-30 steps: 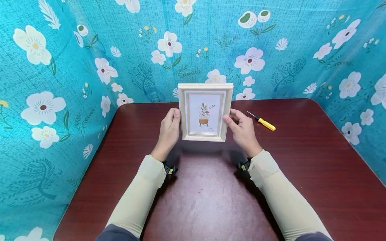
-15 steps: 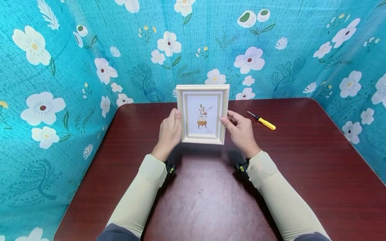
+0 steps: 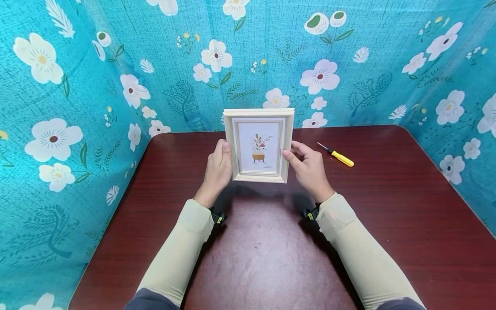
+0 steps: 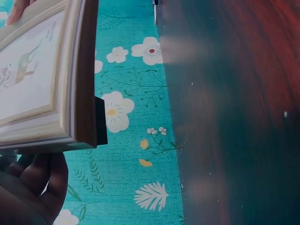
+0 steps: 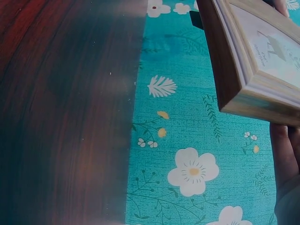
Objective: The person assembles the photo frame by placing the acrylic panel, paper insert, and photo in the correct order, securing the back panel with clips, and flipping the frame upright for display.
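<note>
A cream picture frame (image 3: 258, 177) is held upright above the table, its front facing me. Inside it is a print (image 3: 258, 142) of a plant in an orange pot on legs. My left hand (image 3: 217, 170) grips the frame's left edge, thumb along the side. On the right edge, my right hand (image 3: 308, 168) pinches it, thumb on the front and fingers behind. In the left wrist view, fingers (image 4: 57, 176) show under the frame's side, and a dark piece (image 4: 100, 121) juts from its back. Most of the back is hidden.
A screwdriver (image 3: 341, 158) with a yellow handle lies on the dark red wooden table (image 3: 255, 258), right of my right hand. Blue floral cloth (image 3: 174, 64) hangs behind the table and along both sides.
Both hands have shifted the picture frame slightly to the left, and it dipped a little before rising again. The grips look the same. The screwdriver stays in place.
</note>
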`<state>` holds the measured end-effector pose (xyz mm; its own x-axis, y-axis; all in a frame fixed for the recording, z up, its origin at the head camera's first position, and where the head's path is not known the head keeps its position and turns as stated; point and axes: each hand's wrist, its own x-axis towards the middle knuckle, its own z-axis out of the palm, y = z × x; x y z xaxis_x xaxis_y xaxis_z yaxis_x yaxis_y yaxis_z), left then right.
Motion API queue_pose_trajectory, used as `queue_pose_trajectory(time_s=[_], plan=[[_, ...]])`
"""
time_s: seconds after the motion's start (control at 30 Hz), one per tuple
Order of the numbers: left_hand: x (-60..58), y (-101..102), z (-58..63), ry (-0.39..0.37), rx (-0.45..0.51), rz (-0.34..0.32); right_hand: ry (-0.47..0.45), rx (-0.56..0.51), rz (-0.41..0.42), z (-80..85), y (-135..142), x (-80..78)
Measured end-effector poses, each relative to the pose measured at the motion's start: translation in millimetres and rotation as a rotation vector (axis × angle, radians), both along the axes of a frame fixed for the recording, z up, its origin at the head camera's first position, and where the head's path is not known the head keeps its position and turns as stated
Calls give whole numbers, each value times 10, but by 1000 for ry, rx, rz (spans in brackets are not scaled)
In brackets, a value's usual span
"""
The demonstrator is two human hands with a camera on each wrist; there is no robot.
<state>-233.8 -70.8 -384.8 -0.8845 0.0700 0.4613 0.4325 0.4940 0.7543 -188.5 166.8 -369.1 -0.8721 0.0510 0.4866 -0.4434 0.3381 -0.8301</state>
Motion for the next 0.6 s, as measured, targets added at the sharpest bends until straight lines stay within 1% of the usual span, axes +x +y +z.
queue_pose_trajectory(time_s=[0.1, 0.27, 0.37, 0.6], plan=[[-11, -11, -12, -23, 30, -31, 0, 9, -6, 57, -18, 44], [-16, -33, -16, -68, 81, -92, -8, 9, -11, -100, 47, -65], [-14, -43, 4, -100, 103, -110, -19, -7, -2, -200, 94, -134], [-33, -49, 54, -185, 158, -126, -35, -61, 22, -255, 128, -165]])
